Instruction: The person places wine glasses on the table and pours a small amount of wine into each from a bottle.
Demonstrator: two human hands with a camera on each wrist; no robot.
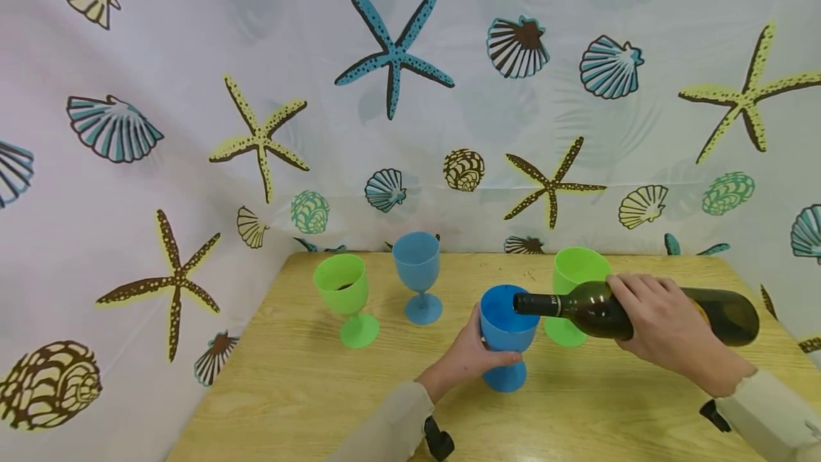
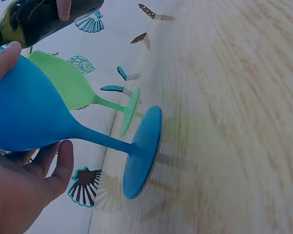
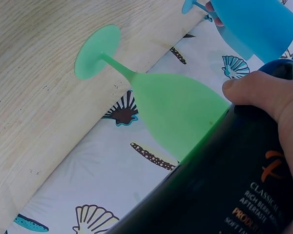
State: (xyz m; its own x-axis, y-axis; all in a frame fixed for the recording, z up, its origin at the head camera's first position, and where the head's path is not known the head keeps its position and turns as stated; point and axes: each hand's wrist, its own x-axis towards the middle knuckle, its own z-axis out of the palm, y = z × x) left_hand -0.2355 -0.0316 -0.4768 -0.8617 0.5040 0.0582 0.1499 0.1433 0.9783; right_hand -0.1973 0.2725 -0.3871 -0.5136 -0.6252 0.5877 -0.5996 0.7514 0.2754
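My left hand point(image 1: 468, 351) grips the bowl of a blue plastic goblet point(image 1: 513, 337), thumb across its front. In the left wrist view the goblet's round foot point(image 2: 144, 151) is right at the tabletop. My right hand point(image 1: 663, 319) holds a dark green wine bottle point(image 1: 596, 310) from above, around its body. The bottle lies nearly level, its mouth point(image 1: 518, 304) over the right side of the blue goblet's rim. No liquid shows leaving it. Printed lettering on the bottle's label point(image 3: 263, 200) faces the right wrist camera.
Behind the bottle stands a green goblet point(image 1: 574, 266). To the left are another blue goblet point(image 1: 417, 262) and a green goblet point(image 1: 343, 291) with some dark liquid inside. The wooden table point(image 1: 288, 391) ends at a white curtain point(image 1: 308, 34) printed with shells and starfish.
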